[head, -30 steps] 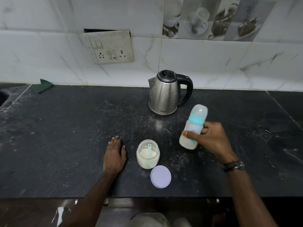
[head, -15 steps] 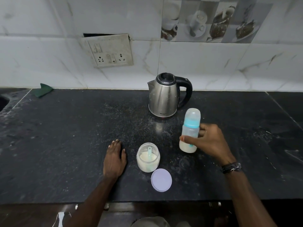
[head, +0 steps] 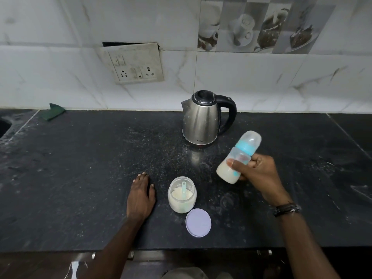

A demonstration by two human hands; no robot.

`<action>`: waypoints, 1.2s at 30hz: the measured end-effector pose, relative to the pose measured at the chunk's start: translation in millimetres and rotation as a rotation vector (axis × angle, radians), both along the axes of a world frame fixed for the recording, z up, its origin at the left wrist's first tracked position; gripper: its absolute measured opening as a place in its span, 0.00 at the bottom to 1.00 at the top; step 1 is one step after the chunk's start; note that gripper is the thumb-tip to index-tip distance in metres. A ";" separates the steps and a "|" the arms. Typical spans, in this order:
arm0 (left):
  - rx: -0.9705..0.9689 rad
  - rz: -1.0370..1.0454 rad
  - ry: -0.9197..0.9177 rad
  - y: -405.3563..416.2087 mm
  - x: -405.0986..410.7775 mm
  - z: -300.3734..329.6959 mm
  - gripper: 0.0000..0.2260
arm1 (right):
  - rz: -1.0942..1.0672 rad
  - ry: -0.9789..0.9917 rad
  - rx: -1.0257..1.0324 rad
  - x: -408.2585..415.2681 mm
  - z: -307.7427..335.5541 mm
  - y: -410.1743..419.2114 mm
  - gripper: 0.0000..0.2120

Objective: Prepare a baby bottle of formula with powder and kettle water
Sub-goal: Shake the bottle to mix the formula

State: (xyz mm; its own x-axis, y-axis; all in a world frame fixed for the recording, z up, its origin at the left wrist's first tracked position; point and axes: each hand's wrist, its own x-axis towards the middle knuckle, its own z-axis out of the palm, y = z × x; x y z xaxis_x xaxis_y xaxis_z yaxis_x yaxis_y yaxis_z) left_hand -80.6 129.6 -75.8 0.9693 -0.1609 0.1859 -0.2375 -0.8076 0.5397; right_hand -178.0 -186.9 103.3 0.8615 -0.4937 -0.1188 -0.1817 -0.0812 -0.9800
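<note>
My right hand [head: 256,174] grips a capped baby bottle [head: 238,158] with a teal ring and milky liquid in its lower part; the bottle is off the counter and tilted with its top to the right. My left hand [head: 141,196] lies flat, palm down, on the black counter [head: 80,178]. Just right of it stands an open glass jar of formula powder [head: 182,195] with a teal scoop inside. The jar's lilac lid [head: 198,222] lies in front of it. A steel kettle [head: 203,119] with a black handle stands behind, lid shut.
A green cloth [head: 53,114] lies at the back left by the wall. A sink edge [head: 4,125] shows at the far left. A socket panel [head: 133,64] hangs on the tiled wall. Powder specks dust the counter near the kettle.
The bottle went from tilted to upright near the counter, and is now lifted and tilted to the right again. My left hand and the jar have stayed where they were.
</note>
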 end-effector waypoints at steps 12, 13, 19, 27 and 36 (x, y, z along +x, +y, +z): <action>-0.003 0.001 0.005 0.5 0.5 -2.2 0.22 | -0.022 -0.003 -0.040 1.2 -0.8 3.4 0.16; -0.006 -0.002 0.001 0.4 1.1 -1.6 0.22 | -0.040 -0.007 -0.043 1.8 -0.2 2.9 0.14; -0.003 0.004 0.011 0.1 0.5 -1.3 0.22 | -0.078 0.066 -0.067 2.6 2.8 4.0 0.16; -0.006 0.003 0.002 -0.2 1.0 -2.1 0.22 | -0.051 0.119 -0.071 4.7 6.7 6.0 0.19; -0.008 0.009 0.003 -1.0 -0.7 -1.8 0.22 | -0.064 0.163 -0.090 0.5 7.2 8.6 0.26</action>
State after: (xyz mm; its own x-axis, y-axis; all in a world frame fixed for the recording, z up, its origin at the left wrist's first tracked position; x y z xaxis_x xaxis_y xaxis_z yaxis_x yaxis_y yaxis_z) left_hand -81.4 128.6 -77.6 0.9712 -0.1507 0.1845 -0.2289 -0.8053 0.5469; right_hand -177.5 -178.3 110.6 0.8010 -0.5617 -0.2070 -0.3449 -0.1504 -0.9265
